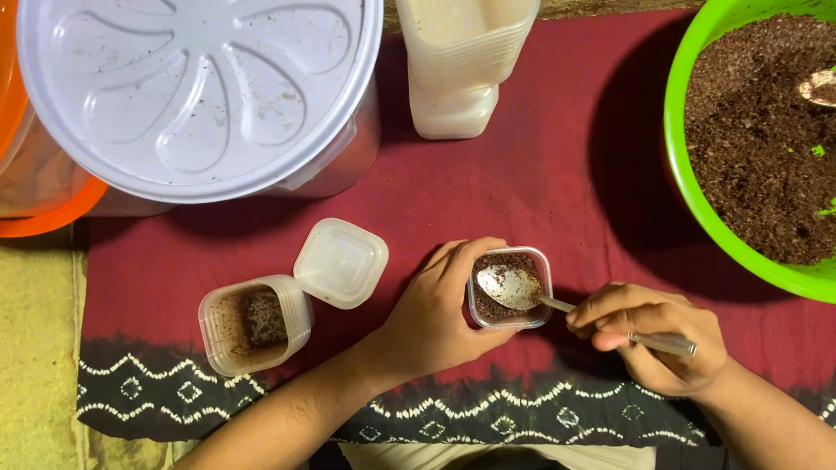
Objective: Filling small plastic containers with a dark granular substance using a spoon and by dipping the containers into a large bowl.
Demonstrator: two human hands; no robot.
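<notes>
- The left hand is wrapped around a small clear cup, fingers curled on its far and near sides, holding it upright on the red cloth.
- The right hand pinches the handle of a metal spoon between thumb and fingers; the bowl of the spoon lies over the cup's mouth, just left of that hand.
- Risk, as I judge it — the cup is light and nearly full of dark brown soil, so a hard press with the spoon could tip it or push crumbs over the rim onto the cloth.
- Beyond the right hand, the green bowl holds a large heap of the same soil, with another spoon lying in it.
- Left of the left hand, a second small cup lies tilted with soil inside, its lid touching it.
- Farther off — a big tub under a white lid, an orange tub and a stack of cups.
</notes>
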